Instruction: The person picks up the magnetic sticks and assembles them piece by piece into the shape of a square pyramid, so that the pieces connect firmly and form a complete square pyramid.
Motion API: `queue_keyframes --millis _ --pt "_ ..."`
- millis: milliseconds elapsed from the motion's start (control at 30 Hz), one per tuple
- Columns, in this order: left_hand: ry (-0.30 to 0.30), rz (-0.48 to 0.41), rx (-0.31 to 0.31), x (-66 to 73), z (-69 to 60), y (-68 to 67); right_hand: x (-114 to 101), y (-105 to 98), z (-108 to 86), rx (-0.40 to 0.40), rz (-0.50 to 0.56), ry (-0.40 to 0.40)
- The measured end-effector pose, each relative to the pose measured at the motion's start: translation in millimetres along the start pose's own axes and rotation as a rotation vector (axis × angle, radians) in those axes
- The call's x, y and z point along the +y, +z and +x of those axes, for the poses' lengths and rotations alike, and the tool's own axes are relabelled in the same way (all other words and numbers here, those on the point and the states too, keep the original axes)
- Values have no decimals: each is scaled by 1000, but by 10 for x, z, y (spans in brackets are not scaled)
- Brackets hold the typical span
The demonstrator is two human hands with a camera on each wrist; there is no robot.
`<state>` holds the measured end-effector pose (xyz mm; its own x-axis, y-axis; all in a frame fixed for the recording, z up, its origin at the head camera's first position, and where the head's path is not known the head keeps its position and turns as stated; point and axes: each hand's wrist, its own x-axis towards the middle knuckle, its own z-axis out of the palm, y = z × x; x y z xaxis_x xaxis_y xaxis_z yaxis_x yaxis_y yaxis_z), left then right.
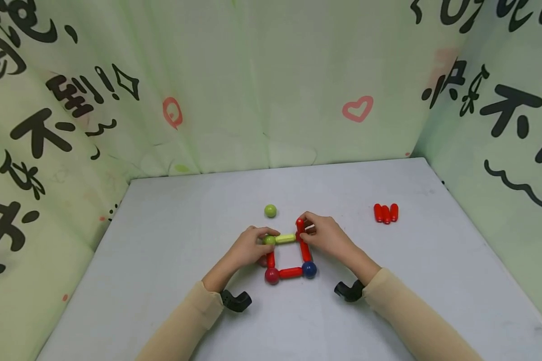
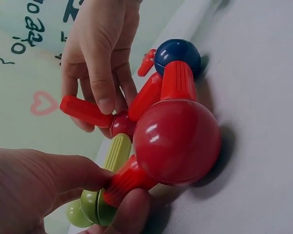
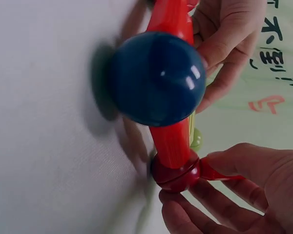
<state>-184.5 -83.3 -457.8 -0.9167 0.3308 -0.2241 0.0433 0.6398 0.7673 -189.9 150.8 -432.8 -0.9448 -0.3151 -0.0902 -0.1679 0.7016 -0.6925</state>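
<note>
A four-sided frame of building rods and balls lies on the table. My left hand grips its far left corner, fingers about the green ball and touching the adjoining red rod. From there a yellow-green rod runs to a red ball at the far right corner. My right hand pinches another red rod that sticks out from that ball. The near corners are a large red ball and a blue ball, joined by a red rod.
A loose green ball lies beyond the frame. Several red rods lie together at the right. Another dark red ball is partly hidden beside the left hand. The white table meets printed curtains at its back and sides.
</note>
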Motion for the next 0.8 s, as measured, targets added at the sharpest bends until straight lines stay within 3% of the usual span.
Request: queue_keyframes --millis 233,533,633,800 --pt "-5 -8 10 3 2 5 28 25 -20 28 -5 -39" --pt "-14 6 10 18 -13 -1 41 50 -31 49 15 -12" --pt "-16 55 9 55 -8 -10 42 40 -35 32 16 -8" --pt "10 236 43 171 42 9 88 -37 -70 -15 19 -3"
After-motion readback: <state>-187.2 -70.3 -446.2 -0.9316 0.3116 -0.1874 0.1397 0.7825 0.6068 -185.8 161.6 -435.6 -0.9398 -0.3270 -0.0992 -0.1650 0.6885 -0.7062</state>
